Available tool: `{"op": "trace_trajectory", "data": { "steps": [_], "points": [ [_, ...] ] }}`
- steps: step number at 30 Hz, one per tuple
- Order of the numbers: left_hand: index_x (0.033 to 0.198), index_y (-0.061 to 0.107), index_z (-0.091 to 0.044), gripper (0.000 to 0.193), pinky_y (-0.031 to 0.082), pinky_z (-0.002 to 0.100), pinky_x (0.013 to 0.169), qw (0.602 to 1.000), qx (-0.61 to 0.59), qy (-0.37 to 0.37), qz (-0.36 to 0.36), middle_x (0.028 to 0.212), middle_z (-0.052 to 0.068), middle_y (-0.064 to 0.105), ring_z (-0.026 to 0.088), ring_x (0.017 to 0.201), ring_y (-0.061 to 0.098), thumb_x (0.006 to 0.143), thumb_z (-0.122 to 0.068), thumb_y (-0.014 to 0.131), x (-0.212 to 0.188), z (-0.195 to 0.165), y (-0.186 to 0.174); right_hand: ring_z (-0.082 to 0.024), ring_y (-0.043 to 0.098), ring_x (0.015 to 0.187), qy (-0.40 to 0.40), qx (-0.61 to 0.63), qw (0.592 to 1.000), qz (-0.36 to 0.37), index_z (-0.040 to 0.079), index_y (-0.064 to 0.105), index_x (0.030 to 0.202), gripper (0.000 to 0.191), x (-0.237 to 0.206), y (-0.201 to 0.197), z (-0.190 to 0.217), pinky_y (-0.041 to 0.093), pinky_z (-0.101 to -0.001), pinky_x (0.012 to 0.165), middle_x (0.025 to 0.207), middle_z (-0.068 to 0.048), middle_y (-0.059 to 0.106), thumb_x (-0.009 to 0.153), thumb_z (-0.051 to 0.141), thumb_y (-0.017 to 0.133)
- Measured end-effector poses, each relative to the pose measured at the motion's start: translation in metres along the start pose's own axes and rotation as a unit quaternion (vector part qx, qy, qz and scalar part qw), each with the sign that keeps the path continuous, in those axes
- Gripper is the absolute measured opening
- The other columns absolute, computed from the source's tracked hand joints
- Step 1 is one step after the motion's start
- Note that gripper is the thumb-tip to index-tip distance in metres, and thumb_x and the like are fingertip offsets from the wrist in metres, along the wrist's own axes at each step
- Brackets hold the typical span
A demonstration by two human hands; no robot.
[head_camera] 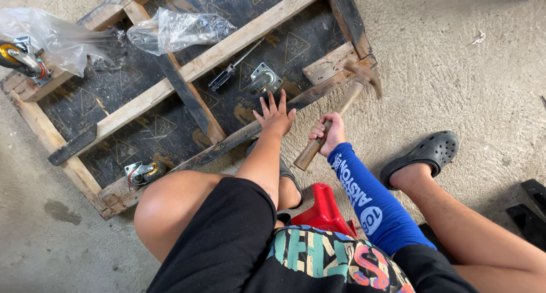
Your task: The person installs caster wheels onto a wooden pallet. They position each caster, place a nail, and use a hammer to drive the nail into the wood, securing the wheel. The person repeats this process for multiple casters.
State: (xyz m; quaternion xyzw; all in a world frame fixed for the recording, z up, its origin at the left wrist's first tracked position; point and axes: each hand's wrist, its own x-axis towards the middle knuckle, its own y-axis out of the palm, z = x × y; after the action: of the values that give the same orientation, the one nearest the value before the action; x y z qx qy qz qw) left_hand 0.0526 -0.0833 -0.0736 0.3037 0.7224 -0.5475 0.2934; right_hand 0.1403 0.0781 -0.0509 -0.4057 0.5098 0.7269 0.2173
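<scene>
A screwdriver (233, 70) lies on the board (170, 128), a metal plate (265, 79) just right (a caster (142, 173) nearer the front).

Blue printed arm sleeve (364, 205), black shorts (222, 242)

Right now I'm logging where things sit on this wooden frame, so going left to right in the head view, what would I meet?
Yellow caster wheel → mounted caster → clear plastic bag → screwdriver → metal caster plate → left hand → right hand gripping the hammer → grey clog.

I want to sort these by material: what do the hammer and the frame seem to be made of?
Hammer: apparently a worn wooden handle, brown and grainy, with a dark, likely metal head, blurred. Frame: rough pale wood battens with visible grain, over a dark printed board.
</scene>
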Motion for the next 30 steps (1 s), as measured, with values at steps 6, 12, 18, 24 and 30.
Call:
{"op": "trace_trajectory", "data": {
  "steps": [6, 12, 18, 24, 30],
  "points": [
    [0.163, -0.006, -0.042, 0.076, -0.005, 0.069, 0.121, 1.0, -0.005, 0.004, 0.0, 0.173, 0.004, -0.017, 0.036, 0.158, -0.015, 0.103, -0.06, 0.038, 0.0, 0.0, 0.0, -0.009, 0.036, 0.048, -0.02, -0.013, 1.0, -0.001, 0.014, 0.044, 0.08, 0.018, -0.008, -0.006, 0.014, 0.038, -0.0282, 0.049, 0.06, 0.005, 0.035, 0.092, 0.027, 0.051],
    [0.163, -0.008, -0.041, 0.078, -0.003, 0.07, 0.12, 1.0, 0.002, 0.016, -0.021, 0.173, 0.006, -0.016, 0.037, 0.158, -0.013, 0.102, -0.06, 0.038, 0.001, -0.001, 0.0, -0.01, 0.037, 0.046, 0.012, -0.048, 0.999, -0.005, 0.014, 0.044, 0.077, 0.021, -0.006, 0.0, 0.016, 0.039, -0.0291, 0.048, 0.057, 0.004, 0.036, 0.091, 0.028, 0.052],
    [0.163, -0.007, -0.041, 0.077, -0.004, 0.069, 0.121, 1.0, 0.0, 0.01, -0.007, 0.173, 0.005, -0.016, 0.037, 0.158, -0.014, 0.103, -0.061, 0.037, 0.0, 0.0, 0.001, -0.014, 0.045, 0.04, -0.23, -0.288, 0.922, -0.121, 0.006, 0.05, 0.078, 0.016, -0.026, -0.039, 0.028, 0.043, -0.035, 0.041, 0.056, -0.001, 0.048, 0.089, 0.015, 0.057],
    [0.163, -0.006, -0.041, 0.077, -0.003, 0.07, 0.12, 1.0, 0.005, 0.013, -0.012, 0.173, 0.005, -0.015, 0.037, 0.158, -0.014, 0.102, -0.061, 0.037, 0.0, 0.0, 0.0, -0.012, 0.056, 0.044, -0.231, -0.538, 0.797, -0.149, -0.002, 0.062, 0.09, 0.018, -0.014, -0.024, 0.019, 0.048, -0.0292, 0.041, 0.06, -0.004, 0.058, 0.089, 0.015, 0.063],
    [0.164, -0.003, -0.041, 0.077, -0.002, 0.071, 0.12, 1.0, 0.001, 0.012, -0.026, 0.174, 0.006, -0.012, 0.038, 0.159, -0.011, 0.103, -0.062, 0.037, -0.002, 0.001, 0.001, -0.011, 0.057, 0.052, -0.346, -0.55, 0.751, -0.115, 0.001, 0.064, 0.094, 0.012, -0.034, -0.035, 0.033, 0.048, -0.0296, 0.047, 0.064, -0.004, 0.061, 0.089, 0.012, 0.065]
  ]
}}
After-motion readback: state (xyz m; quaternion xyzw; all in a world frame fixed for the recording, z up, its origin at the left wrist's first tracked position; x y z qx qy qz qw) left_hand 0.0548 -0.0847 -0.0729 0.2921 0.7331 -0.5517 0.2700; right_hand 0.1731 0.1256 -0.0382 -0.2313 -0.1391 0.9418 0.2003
